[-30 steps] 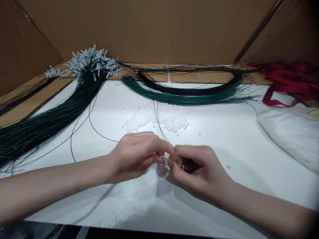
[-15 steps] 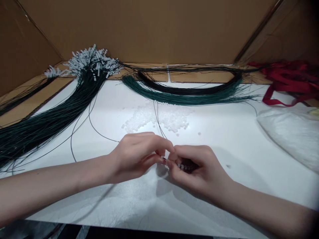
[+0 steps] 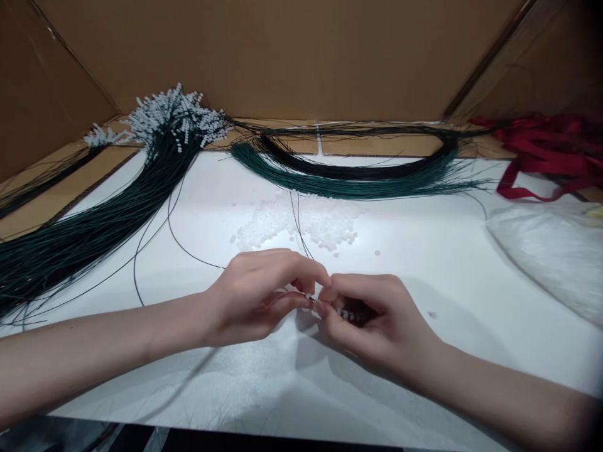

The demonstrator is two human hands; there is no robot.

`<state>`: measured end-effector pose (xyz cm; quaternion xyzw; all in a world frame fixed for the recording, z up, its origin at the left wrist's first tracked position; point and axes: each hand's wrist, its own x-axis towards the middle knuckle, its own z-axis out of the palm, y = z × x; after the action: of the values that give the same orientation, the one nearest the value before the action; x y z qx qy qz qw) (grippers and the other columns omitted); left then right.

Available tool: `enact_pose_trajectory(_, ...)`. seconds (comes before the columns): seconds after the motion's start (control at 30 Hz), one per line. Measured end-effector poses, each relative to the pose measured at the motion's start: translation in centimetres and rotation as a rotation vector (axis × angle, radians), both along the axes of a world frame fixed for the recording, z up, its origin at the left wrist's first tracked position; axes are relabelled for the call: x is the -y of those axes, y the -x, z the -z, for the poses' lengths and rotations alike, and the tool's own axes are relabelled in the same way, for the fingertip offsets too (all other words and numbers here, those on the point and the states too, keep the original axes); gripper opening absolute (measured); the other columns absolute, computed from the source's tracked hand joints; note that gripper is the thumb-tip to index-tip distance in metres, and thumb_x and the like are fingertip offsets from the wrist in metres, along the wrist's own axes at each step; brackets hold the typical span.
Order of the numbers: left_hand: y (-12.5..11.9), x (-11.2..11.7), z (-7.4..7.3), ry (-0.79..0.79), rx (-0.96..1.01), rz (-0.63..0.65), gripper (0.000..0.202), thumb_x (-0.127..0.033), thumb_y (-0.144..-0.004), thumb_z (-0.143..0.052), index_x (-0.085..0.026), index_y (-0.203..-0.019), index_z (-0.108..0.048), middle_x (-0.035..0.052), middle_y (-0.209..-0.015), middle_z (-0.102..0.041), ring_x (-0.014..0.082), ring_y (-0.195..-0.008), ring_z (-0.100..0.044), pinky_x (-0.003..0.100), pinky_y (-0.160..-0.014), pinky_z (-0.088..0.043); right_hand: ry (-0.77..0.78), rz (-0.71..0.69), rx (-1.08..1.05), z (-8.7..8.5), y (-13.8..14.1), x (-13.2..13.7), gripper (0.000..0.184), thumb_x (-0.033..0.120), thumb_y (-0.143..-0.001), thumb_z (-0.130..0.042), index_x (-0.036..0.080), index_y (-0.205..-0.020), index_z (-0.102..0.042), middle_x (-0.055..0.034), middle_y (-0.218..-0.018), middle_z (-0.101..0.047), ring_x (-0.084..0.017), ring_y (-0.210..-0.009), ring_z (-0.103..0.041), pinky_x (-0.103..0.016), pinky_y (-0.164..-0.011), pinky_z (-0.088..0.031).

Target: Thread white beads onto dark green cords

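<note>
My left hand (image 3: 257, 295) and my right hand (image 3: 372, 314) meet fingertip to fingertip over the white sheet (image 3: 424, 263). The left hand pinches a small clear bead (image 3: 308, 296) at the tip of a thin dark wire (image 3: 298, 229). The right hand is closed on that wire, with a short row of white beads (image 3: 347, 313) showing inside its curled fingers. The wire runs up from the hands toward the back. A scatter of loose clear beads (image 3: 301, 223) lies just beyond the hands.
A thick bundle of dark green wires (image 3: 94, 226) with white beaded tips (image 3: 176, 119) lies at the left. A curved bundle of green and black wires (image 3: 358, 176) lies at the back. Red ribbon (image 3: 546, 150) and a clear plastic bag (image 3: 551, 251) lie at the right. Cardboard walls surround the table.
The hands have barely moved; the fingertips have shifted slightly closer together around the wire tip.
</note>
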<state>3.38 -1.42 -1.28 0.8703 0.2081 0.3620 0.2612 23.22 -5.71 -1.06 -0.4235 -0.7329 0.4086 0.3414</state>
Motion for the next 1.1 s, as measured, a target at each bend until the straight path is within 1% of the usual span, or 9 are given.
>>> enact_pose_trajectory(0.17, -0.05, 0.03, -0.03, -0.011, 0.005, -0.004, 0.021, -0.005, -0.083, -0.062, -0.018, -0.100, -0.059, 0.0013, -0.080, -0.069, 0.0100, -0.070, -0.064, 0.019, -0.065, -0.051, 0.008, -0.002, 0.001, -0.05, 0.07, 0.00, 0.020, 0.003, -0.076, -0.056, 0.016, -0.063, -0.050, 0.0071, -0.055, -0.035, -0.005, -0.052, -0.032, -0.017, -0.047, -0.028)
enact_pose_trajectory(0.4, -0.03, -0.14, -0.07, -0.013, 0.016, 0.042, 0.022, -0.004, -0.084, -0.061, -0.018, -0.101, -0.059, 0.0014, -0.082, -0.070, 0.0098, -0.071, -0.064, 0.019, -0.066, -0.052, 0.009, 0.005, -0.017, -0.08, 0.04, 0.02, 0.021, 0.002, -0.074, -0.057, 0.016, -0.062, -0.049, 0.0078, -0.055, -0.033, -0.004, -0.051, -0.030, -0.016, -0.046, -0.027)
enact_pose_trajectory(0.57, -0.02, -0.21, 0.06, -0.010, 0.040, 0.060, 0.020, -0.006, -0.084, -0.064, -0.015, -0.101, -0.060, 0.0028, -0.083, -0.070, 0.0100, -0.072, -0.064, 0.020, -0.066, -0.052, -0.014, 0.020, -0.029, -0.06, 0.00, -0.10, 0.022, 0.000, -0.072, -0.057, 0.015, -0.061, -0.048, 0.0081, -0.054, -0.032, -0.003, -0.051, -0.029, -0.015, -0.046, -0.026)
enact_pose_trajectory(0.67, 0.02, -0.22, 0.15, -0.006, 0.053, 0.059, 0.019, -0.009, -0.084, -0.067, -0.013, -0.101, -0.061, 0.0041, -0.083, -0.069, 0.0101, -0.071, -0.063, 0.020, -0.065, -0.052, -0.017, 0.025, -0.022, -0.06, 0.03, -0.09, 0.020, 0.002, -0.074, -0.058, 0.015, -0.061, -0.049, 0.0081, -0.054, -0.032, -0.003, -0.050, -0.029, -0.015, -0.045, -0.026)
enact_pose_trajectory(0.87, -0.04, -0.24, -0.07, 0.011, 0.078, 0.072, 0.018, -0.007, -0.084, -0.066, -0.014, -0.100, -0.061, 0.0040, -0.083, -0.069, 0.0098, -0.072, -0.063, 0.019, -0.064, -0.053, -0.028, 0.024, -0.028, -0.10, 0.06, -0.08, 0.023, 0.000, -0.073, -0.057, 0.015, -0.061, -0.047, 0.0084, -0.054, -0.032, -0.003, -0.050, -0.029, -0.014, -0.046, -0.026)
enact_pose_trajectory(1.1, 0.07, -0.13, 0.10, 0.039, 0.040, 0.031, 0.018, -0.010, -0.084, -0.067, -0.013, -0.100, -0.061, 0.0032, -0.081, -0.069, 0.0097, -0.070, -0.065, 0.017, -0.063, -0.054, -0.018, 0.011, -0.015, -0.04, 0.08, -0.19, 0.018, 0.002, -0.075, -0.056, 0.014, -0.062, -0.053, 0.0080, -0.054, -0.034, -0.003, -0.050, -0.030, -0.015, -0.046, -0.026)
